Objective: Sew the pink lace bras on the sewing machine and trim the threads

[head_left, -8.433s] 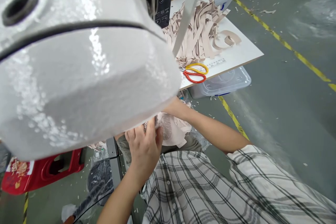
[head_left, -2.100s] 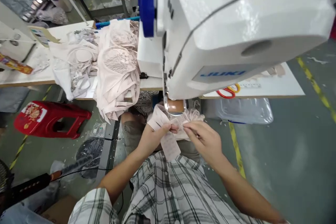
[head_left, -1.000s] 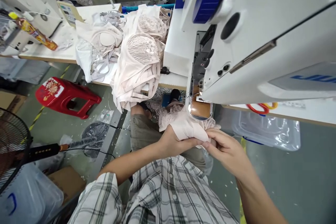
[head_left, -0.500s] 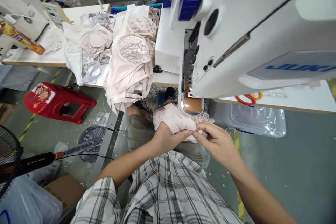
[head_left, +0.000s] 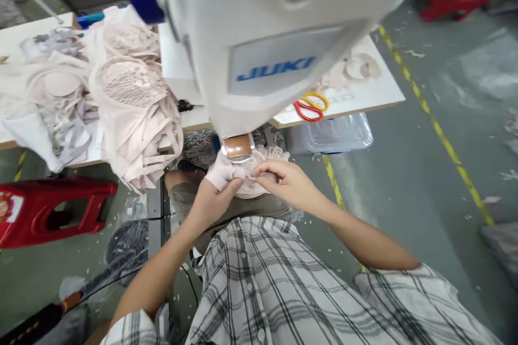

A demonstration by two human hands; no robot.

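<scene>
A pale pink lace bra (head_left: 251,190) hangs over my lap, just below the small rounded arm end of a white JUKI sewing machine (head_left: 279,67). My left hand (head_left: 214,197) is closed on its smooth folded part, thumb on top. My right hand (head_left: 285,182) pinches at the lace side, thumb and forefinger together; the exact bit between the fingertips is too small to make out. The brown-topped metal arm end (head_left: 238,146) sits right above the cloth, close to both hands.
A heap of pale pink bras (head_left: 133,102) overhangs the table edge on the left. Scissors with red and yellow handles (head_left: 311,106) lie on the right tabletop, above a clear plastic box (head_left: 338,133). A red stool (head_left: 56,210) stands at lower left.
My view has swung right, bringing the machine's front and more floor into sight. My right hand has drawn apart from my left; the left keeps its hold on the bra.
</scene>
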